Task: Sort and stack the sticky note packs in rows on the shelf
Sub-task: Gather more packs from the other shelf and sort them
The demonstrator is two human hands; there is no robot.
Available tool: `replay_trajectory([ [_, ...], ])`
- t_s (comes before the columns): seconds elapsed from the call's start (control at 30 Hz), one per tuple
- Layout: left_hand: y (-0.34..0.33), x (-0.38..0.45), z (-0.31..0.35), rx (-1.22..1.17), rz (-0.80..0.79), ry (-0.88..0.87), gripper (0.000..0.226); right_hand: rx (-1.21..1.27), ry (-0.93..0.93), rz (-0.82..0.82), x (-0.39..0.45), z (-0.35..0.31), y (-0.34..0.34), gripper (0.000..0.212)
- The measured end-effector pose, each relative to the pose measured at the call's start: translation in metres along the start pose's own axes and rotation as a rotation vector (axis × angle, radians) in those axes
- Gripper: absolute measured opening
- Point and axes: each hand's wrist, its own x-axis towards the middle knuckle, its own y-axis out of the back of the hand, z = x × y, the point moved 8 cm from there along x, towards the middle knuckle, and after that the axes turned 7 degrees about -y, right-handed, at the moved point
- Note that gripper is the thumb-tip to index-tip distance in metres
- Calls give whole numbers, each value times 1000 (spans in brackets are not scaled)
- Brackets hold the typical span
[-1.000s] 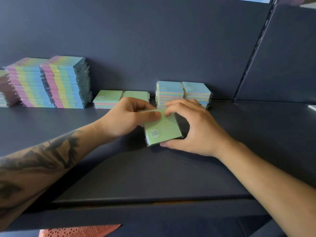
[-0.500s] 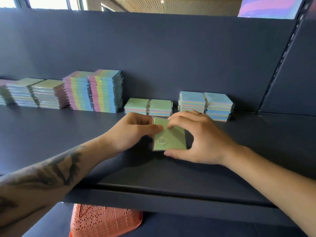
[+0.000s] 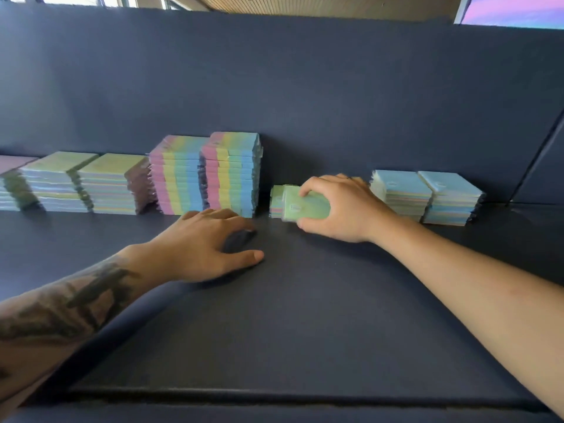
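My right hand (image 3: 341,209) grips a green sticky note pack (image 3: 305,206) at the back of the dark shelf (image 3: 305,315), over the low green stack (image 3: 276,201) that lies there. My left hand (image 3: 207,245) rests on the shelf in front of the tall rainbow stacks (image 3: 207,175), fingers spread, holding nothing. Two blue-topped stacks (image 3: 427,196) stand just right of my right hand. Part of the low green stack is hidden behind the held pack and my fingers.
Yellow-green topped stacks (image 3: 85,184) and more packs (image 3: 12,184) line the back wall at the left. The shelf's back panel (image 3: 274,87) rises behind all stacks. An upright divider (image 3: 537,160) stands at the right.
My right hand has carried the green pack from mid-shelf back to the low green stack. My left hand has let go of it and now lies flat on the shelf.
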Motion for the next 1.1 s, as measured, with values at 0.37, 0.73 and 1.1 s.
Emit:
replay_trajectory([
  [0.37, -11, 5, -12, -86, 14, -47, 79, -3, -117, -35, 45, 5, -25, 39],
  [0.73, -9, 7, -5, -68, 46, -24, 78, 47, -139, -50, 41, 8, -28, 42],
  [1.1, -3, 2, 6, -58, 56, -24, 62, -123, -204, -63, 21, -2, -19, 65],
])
